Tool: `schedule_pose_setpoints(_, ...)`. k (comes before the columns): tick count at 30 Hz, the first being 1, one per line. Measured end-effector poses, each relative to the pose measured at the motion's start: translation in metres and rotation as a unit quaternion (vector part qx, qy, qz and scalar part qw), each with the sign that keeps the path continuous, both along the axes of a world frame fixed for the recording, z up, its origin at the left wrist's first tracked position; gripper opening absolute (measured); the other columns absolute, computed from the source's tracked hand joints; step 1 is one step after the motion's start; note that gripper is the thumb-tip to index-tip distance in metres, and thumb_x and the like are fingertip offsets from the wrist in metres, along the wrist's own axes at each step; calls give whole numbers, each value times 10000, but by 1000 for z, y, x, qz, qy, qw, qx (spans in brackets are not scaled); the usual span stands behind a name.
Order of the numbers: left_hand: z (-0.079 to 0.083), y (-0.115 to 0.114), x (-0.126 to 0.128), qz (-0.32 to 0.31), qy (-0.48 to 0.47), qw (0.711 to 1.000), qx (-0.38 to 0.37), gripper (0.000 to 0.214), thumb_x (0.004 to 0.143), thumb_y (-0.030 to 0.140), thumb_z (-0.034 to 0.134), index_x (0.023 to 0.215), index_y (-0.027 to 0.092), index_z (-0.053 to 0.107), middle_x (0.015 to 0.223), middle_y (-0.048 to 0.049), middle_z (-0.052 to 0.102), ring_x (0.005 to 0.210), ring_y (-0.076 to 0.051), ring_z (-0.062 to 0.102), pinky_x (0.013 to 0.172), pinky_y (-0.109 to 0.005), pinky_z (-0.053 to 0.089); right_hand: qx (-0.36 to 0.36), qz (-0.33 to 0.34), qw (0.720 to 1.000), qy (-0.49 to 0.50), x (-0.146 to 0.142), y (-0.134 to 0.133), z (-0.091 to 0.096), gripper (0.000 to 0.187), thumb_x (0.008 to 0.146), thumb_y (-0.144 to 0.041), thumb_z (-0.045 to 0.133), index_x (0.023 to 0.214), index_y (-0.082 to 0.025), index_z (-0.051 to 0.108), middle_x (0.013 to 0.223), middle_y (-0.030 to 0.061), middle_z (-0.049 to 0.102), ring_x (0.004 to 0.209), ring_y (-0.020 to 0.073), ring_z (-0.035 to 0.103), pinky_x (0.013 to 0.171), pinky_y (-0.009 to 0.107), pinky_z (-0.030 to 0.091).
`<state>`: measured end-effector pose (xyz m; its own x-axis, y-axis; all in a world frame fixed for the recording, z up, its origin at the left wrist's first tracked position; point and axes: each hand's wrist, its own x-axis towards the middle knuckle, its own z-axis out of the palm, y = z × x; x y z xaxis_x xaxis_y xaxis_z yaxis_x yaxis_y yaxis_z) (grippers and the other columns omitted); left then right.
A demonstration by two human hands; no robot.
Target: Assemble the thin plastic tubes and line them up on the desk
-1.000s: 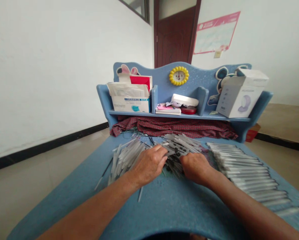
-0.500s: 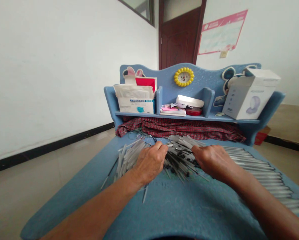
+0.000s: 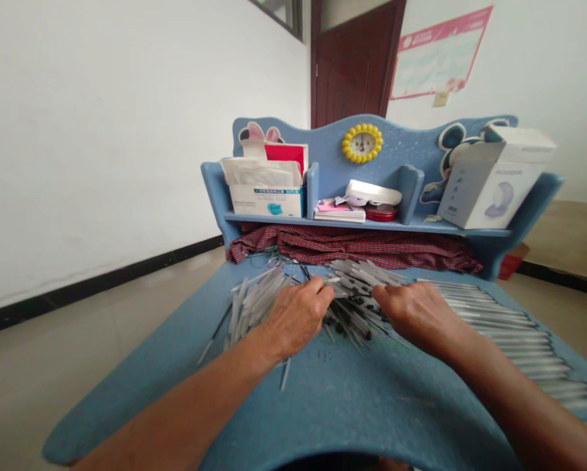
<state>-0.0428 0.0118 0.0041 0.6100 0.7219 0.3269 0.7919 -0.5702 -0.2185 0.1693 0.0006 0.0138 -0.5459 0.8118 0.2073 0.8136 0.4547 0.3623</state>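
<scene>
Apparently, two-handed handling was under way: left hand (image 3: 300, 314) and right hand (image 3: 413, 311), fingers curled, anything pinched indiscernible, stood beside translucent tubes (image 3: 258, 301) on the table (image 3: 362, 392); the next move likely required steady fingertips.

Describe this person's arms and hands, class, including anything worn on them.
Both forearms are bare, with no sleeves in view; no watch or bracelet shows. The left hand and right hand wear no gloves. Whether there are rings, I cannot tell.
</scene>
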Motion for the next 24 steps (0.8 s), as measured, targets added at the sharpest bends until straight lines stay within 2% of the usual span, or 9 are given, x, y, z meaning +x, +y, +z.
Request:
schedule_pose_setpoints(6,0,2,-1,-53,-48,994,-80,130,848,162,456,825,153,584,808,-59,588,722,-174,578,637,-273,443,-12,15,1000,-8,0,-2,1,192,834,-64,415,821,-161,582,710,62,677,560,173,606,461,269,224)
schedule_pose_setpoints(10,4,1,-2,-63,-73,989,-113,126,829,152,475,803,149,598,796,-59,599,722,-177,578,656,-282,442,7,40,999,-6,0,-6,1,162,834,-77,432,804,-163,565,689,44,658,524,149,567,456,273,172)
schedule_pose_setpoints(13,8,-2,0,-94,-102,977,-160,110,808,142,500,783,152,607,780,-45,608,733,-161,579,678,-262,439,20,69,997,-2,-3,-9,0,168,819,-60,431,785,-166,556,653,29,637,485,139,534,453,287,133)
schedule_pose_setpoints(16,12,-4,3,-110,-157,958,-214,99,782,119,519,751,147,609,744,-26,614,731,-146,578,670,-238,431,44,109,993,30,-7,-12,-1,200,832,-54,400,804,-166,563,641,18,612,485,133,521,457,292,145)
schedule_pose_setpoints(19,12,-3,5,-81,-253,933,-243,82,767,122,528,737,146,600,693,0,599,666,-121,560,599,-212,412,72,132,983,102,-10,-13,0,231,888,-107,357,898,-172,579,668,16,614,543,127,543,479,278,207)
schedule_pose_setpoints(21,10,-2,5,-62,-334,907,-249,77,777,141,516,762,147,592,660,20,573,608,-99,534,552,-197,396,62,108,982,139,-10,-12,0,237,912,-177,352,916,-184,589,663,15,622,573,130,564,500,269,240)
schedule_pose_setpoints(24,6,-1,7,-45,-445,857,-257,83,794,200,504,797,142,564,606,44,514,509,-73,485,481,-182,373,-31,34,990,134,-9,-8,-1,216,886,-292,424,843,-202,615,641,23,642,595,159,599,514,265,273)
